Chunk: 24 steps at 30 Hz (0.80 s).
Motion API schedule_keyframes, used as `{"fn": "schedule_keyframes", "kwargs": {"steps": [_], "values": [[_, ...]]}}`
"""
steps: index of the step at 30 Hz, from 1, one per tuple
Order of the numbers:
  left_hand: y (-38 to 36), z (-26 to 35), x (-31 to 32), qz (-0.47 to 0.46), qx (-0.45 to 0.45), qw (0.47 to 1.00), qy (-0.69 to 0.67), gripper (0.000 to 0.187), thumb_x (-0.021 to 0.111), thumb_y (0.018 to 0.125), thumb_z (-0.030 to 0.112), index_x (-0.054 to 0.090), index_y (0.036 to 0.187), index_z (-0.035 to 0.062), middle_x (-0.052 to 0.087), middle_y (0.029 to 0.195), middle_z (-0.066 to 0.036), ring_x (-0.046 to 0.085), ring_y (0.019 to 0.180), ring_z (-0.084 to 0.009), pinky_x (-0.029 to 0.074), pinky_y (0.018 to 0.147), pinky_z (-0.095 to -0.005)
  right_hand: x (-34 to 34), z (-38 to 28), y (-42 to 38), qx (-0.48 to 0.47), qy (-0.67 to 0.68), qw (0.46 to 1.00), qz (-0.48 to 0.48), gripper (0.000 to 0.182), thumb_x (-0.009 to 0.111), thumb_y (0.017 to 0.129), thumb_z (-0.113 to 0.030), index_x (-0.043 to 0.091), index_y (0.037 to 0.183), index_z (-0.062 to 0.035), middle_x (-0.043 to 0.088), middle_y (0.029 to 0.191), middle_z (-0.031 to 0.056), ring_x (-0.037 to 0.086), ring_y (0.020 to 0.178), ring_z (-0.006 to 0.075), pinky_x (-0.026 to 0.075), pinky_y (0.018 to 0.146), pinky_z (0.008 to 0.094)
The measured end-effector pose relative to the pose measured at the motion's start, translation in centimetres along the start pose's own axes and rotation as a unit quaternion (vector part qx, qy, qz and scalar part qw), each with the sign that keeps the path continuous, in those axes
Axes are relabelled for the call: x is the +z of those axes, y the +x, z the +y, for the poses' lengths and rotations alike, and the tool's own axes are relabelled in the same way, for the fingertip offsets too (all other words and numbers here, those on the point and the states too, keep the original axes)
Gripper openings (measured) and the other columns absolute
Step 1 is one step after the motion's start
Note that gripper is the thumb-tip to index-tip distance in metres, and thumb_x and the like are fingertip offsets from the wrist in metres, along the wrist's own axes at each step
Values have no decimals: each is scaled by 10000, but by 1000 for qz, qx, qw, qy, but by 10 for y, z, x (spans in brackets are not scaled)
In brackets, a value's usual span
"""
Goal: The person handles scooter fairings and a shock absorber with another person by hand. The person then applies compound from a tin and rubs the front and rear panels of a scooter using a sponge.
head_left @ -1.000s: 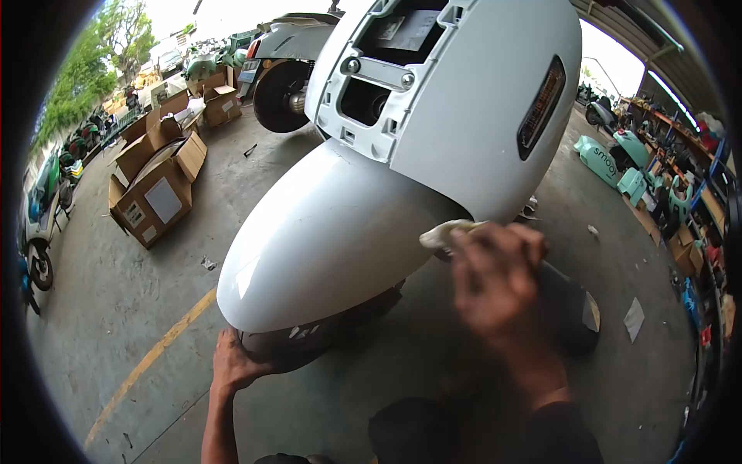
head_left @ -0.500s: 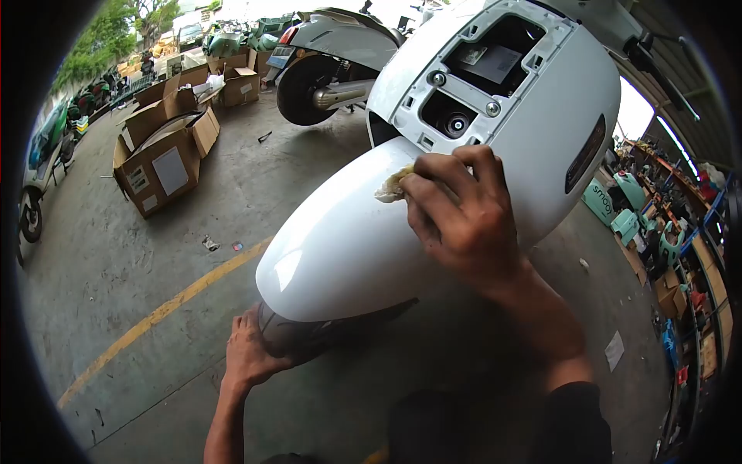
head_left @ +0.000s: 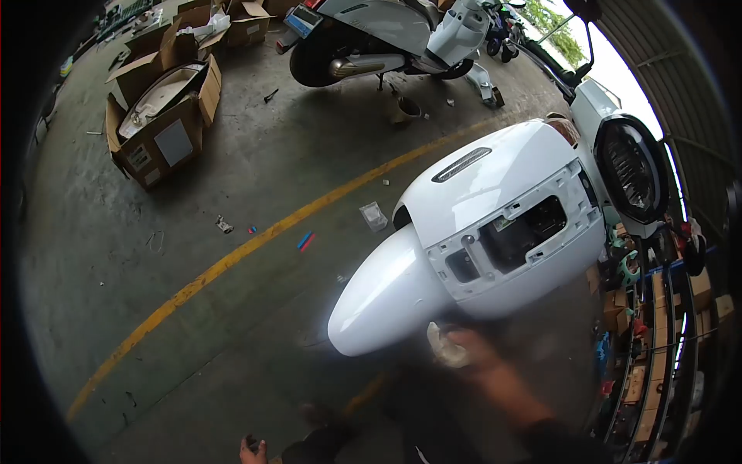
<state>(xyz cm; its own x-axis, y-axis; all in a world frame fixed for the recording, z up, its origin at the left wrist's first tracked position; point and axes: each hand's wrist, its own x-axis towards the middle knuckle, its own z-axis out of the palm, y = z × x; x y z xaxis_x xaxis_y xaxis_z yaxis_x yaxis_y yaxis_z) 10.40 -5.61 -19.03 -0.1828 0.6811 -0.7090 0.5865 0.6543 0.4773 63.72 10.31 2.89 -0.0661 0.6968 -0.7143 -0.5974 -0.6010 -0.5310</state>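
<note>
A whitish crumpled cloth [head_left: 447,346] is gripped in my right hand [head_left: 483,359], which is blurred by motion. The hand is just in front of the white front fender [head_left: 386,298] of a scooter, the cloth near its lower edge. Behind the fender rises the scooter's glossy white front body [head_left: 479,174], with an open bay [head_left: 525,228] in its face. My left hand [head_left: 253,450] is low at the bottom edge, away from the scooter and partly cut off. Its thumb and finger stand apart, with a dark patch between them.
The scooter's headlight [head_left: 634,170] and handlebar are at the right. Another scooter [head_left: 371,39] stands behind, and an open cardboard box [head_left: 166,139] sits at the left. A yellow line [head_left: 209,277] crosses the floor, with a plastic bag [head_left: 374,216] beyond it. Shelving [head_left: 657,340] lines the right.
My right hand has come off the fender top, down and toward me, still with the cloth. My left hand has left the tyre below the fender and dropped. The view has shifted.
</note>
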Motion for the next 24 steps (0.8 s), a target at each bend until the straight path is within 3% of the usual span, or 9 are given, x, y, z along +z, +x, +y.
{"fn": "schedule_keyframes", "kwargs": {"steps": [3,4,5,7,9,13,15,17,24], "values": [[-111,-13,-35,-10,-231,970,-72,528,605,1003,314,509,1404,-17,591,1375,-200,566,1253,-353,446,1042,-466,28,20,-43,89,4,988,126,503,769,855,-168,567,1297,-36,659,1024,20,658,919,142,553,873,337],[-142,-19,-39,-3,-273,961,-47,538,615,996,312,495,1422,7,636,1304,-165,615,1174,-314,494,973,-428,42,23,-62,100,22,985,140,503,769,855,-168,567,1297,-36,659,1024,20,658,919,142,553,873,337],[-163,-25,-47,-45,-321,932,-160,515,624,989,300,504,1410,28,665,1223,-118,653,1073,-259,532,875,-370,57,21,-78,121,-14,978,171,571,784,837,-140,534,1339,-33,645,1047,20,652,931,140,552,868,332],[-198,-30,-50,-79,-345,887,-297,497,643,973,287,516,1389,47,666,1189,-105,664,1018,-254,551,808,-380,63,16,-90,140,-42,970,194,731,811,788,-47,459,1429,-32,613,1140,35,640,970,141,557,855,330],[-208,-6,-58,-144,-375,875,-271,571,660,959,298,472,1440,56,650,1243,-136,655,1070,-285,551,844,-420,88,-1,-83,130,-15,974,187,739,811,782,-38,459,1432,-37,610,1158,38,639,974,146,557,843,329],[-162,43,-101,-211,-375,874,-227,573,607,989,325,457,1458,31,623,1316,-170,623,1154,-347,527,909,-477,130,-17,-21,133,3,976,171,745,810,778,-31,456,1433,-27,590,1217,56,625,999,161,551,811,338],[-124,62,-123,-108,-423,850,-296,522,655,943,324,513,1389,93,621,1251,-146,625,1094,-311,515,887,-461,151,-24,27,155,-6,975,159,735,809,797,-62,450,1436,-6,579,1239,71,610,1024,170,550,815,355],[-78,118,-163,-53,-412,864,-284,489,556,994,421,527,1378,119,600,1255,-121,606,1107,-290,495,887,-451,176,-36,71,175,10,968,181,736,811,804,-78,446,1438,-2,579,1242,72,611,1023,172,551,816,356],[31,192,-259,-31,-406,875,-262,495,552,994,411,520,1380,103,590,1250,-101,593,1107,-269,481,889,-440,244,-94,157,183,29,952,242,685,773,878,-165,436,1446,14,600,1253,69,630,990,163,582,801,344]]}}
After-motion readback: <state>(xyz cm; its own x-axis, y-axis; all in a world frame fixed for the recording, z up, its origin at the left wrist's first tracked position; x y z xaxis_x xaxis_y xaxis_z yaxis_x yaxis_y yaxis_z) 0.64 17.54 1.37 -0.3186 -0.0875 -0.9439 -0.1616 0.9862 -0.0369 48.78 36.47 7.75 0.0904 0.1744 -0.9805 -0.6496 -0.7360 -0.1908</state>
